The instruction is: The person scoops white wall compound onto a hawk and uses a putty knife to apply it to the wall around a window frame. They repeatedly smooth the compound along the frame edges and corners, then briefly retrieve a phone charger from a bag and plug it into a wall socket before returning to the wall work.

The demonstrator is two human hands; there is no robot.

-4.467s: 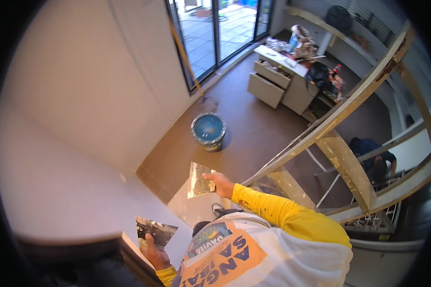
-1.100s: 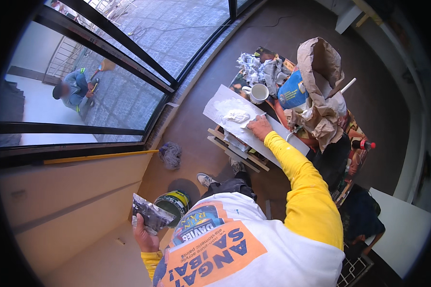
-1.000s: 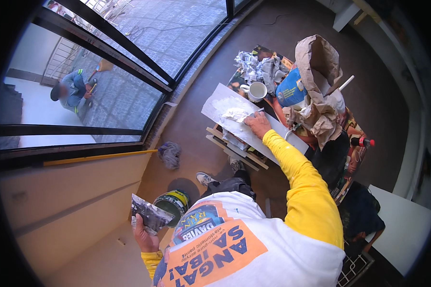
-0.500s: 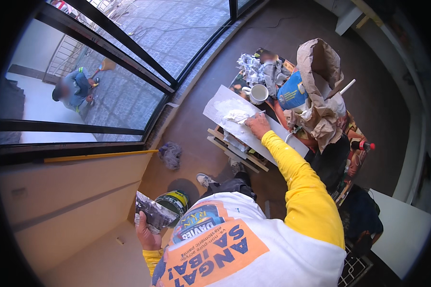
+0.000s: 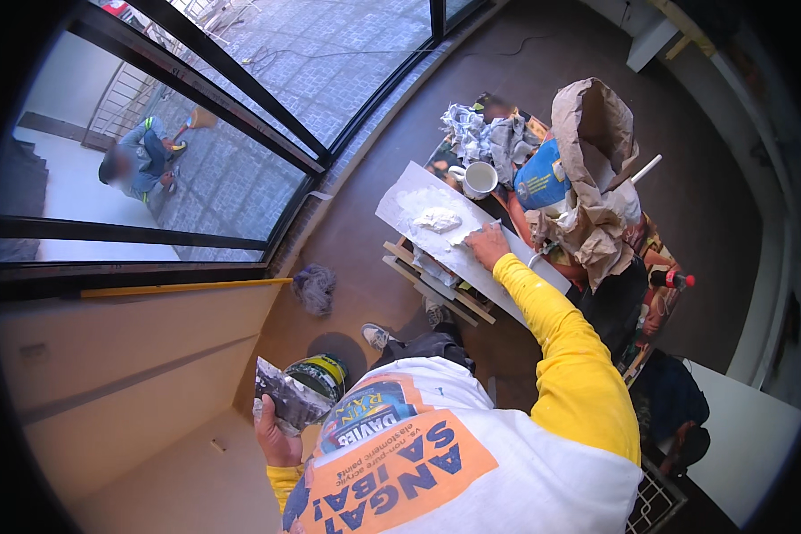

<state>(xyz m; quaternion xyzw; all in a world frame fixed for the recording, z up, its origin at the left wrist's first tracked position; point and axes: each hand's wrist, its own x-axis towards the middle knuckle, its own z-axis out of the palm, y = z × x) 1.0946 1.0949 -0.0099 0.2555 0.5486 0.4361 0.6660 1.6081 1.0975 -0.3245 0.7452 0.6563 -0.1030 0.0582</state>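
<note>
My left hand (image 5: 278, 433) grips a dark flat plate (image 5: 291, 394) smeared with white paste, held upright at lower left. A white board (image 5: 411, 184) lies slanted across a cluttered low table, with a mound of white putty (image 5: 438, 220) on it. Closed fingers of my right hand (image 5: 487, 245) are low over the board, just right of the mound. Whatever the right hand holds is mostly hidden under the fingers. A white mug (image 5: 481, 179) stands beside the board's far edge.
An open brown paper bag (image 5: 594, 116), a blue packet (image 5: 540, 173), crumpled paper (image 5: 472, 129) and a red-capped bottle (image 5: 675, 279) crowd the table. A bucket (image 5: 322, 374) and grey rag (image 5: 315, 289) are on the floor. Beyond the glass, another person (image 5: 142, 160) crouches.
My right hand has drawn back from the putty mound, toward the right and slightly nearer me. The mound looks more gathered. My left hand and its plate barely shift.
</note>
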